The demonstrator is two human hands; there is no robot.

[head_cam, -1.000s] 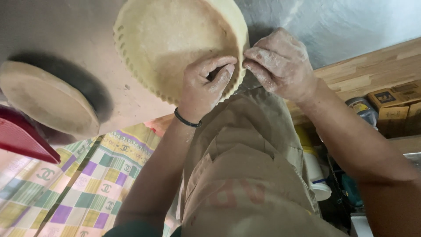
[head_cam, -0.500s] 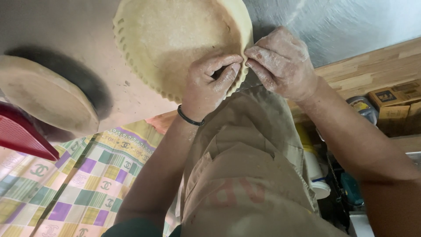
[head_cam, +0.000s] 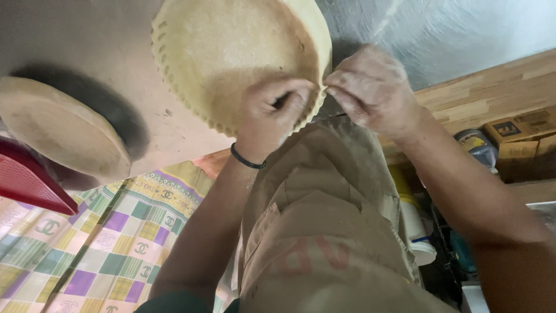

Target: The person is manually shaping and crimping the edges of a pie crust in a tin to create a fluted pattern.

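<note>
We see our left hand (head_cam: 272, 116) curled over the near edge of a round dough pie (head_cam: 237, 58), fingers bent and pinching its rim, a black band (head_cam: 248, 160) on the wrist. Our right hand (head_cam: 373, 87), dusted with flour, meets it at the same spot, fingertips pressed together on the crimped rim just beside the left thumb. Both forearms rise from the bottom of the view and converge at that edge, over our tan apron (head_cam: 324, 232).

The pie lies flat on the brown worktop (head_cam: 87, 40), close to the edge nearest us. Being round, it has no long axis; its ridged border runs along the left and near sides. A second dough round (head_cam: 61, 133) sits well apart to the left, above a red tray (head_cam: 29, 179).

To the right, on a wooden ledge (head_cam: 486, 93), are brown cardboard boxes (head_cam: 521, 130) with dark square labels. Below are a yellow and white tub (head_cam: 411, 220) and a checked cloth (head_cam: 98, 243) at lower left.
</note>
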